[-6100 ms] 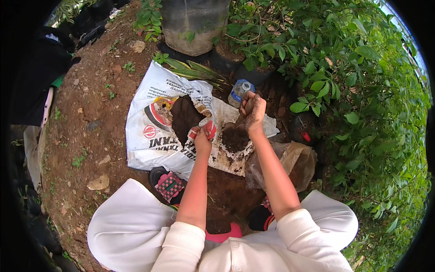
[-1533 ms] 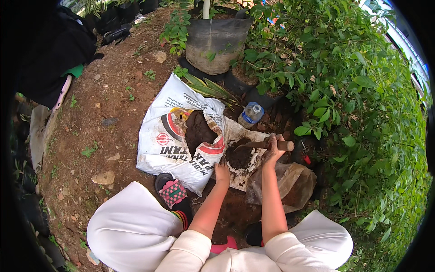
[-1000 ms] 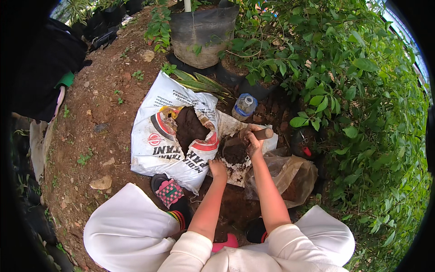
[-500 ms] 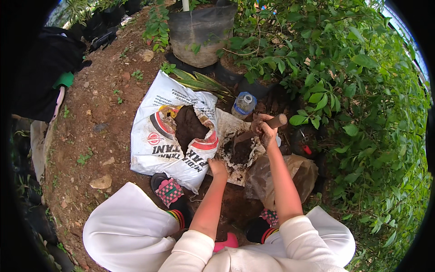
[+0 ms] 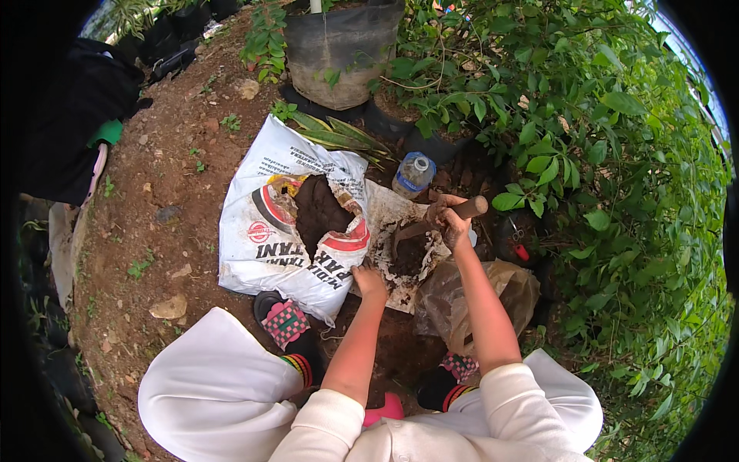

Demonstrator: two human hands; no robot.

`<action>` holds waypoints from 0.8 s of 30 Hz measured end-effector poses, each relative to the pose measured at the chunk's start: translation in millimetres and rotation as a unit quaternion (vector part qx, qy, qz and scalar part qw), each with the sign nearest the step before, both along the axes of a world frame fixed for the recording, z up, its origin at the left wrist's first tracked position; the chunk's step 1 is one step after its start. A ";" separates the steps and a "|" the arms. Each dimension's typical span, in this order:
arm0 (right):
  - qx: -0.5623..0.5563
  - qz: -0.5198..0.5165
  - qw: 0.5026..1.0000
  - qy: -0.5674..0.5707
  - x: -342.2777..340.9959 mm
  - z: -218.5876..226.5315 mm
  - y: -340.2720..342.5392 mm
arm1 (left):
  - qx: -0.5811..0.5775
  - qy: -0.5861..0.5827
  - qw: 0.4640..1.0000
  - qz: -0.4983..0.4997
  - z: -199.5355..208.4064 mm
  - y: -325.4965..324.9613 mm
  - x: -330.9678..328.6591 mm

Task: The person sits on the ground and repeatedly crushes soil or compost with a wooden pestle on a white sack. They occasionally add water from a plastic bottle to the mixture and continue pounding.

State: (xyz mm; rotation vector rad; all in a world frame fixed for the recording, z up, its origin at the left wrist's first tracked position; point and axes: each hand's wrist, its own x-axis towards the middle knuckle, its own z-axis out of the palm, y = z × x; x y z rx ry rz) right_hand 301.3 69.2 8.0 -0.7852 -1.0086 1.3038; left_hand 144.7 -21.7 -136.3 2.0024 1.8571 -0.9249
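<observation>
My right hand (image 5: pixel 453 221) is wrapped round the wooden handle of a hand trowel (image 5: pixel 471 206). The trowel's dirty blade points left, into dark soil in a torn, stained white grow bag (image 5: pixel 400 300). At that bag's lower left edge is my left hand (image 5: pixel 371 283), its fingers bent against the rim and partly hidden. Right beside it, on the left, lies a large white sack of potting soil (image 5: pixel 250 266), torn open at the top with brown soil (image 5: pixel 319 215) showing.
A clear plastic bottle (image 5: pixel 414 175) stands beyond the grow bag. To the right are a crumpled clear plastic bag (image 5: pixel 500 300), keys with a red tag (image 5: pixel 521 252) and dense leafy bushes (image 5: pixel 616 231). A big black planter (image 5: pixel 339 61) is behind; stones (image 5: pixel 169 308) dot the soil at left.
The trowel's blade has turned and shifted slightly within the grow bag's soil. My left hand stays at the rim. The whole view has moved a little.
</observation>
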 end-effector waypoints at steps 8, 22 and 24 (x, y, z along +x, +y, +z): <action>0.030 -0.044 0.998 0.023 41.8 12.7 -9.8 | -0.004 0.020 1.000 -0.009 -2.7 0.1 1.5; 0.011 -0.108 0.993 -0.036 -13.3 -18.5 -20.0 | 0.044 0.012 0.999 -0.009 -27.7 -4.5 -5.2; -0.051 -0.212 0.975 -0.049 -23.3 -3.7 10.7 | 0.044 0.001 0.999 -0.017 -18.6 -2.7 5.5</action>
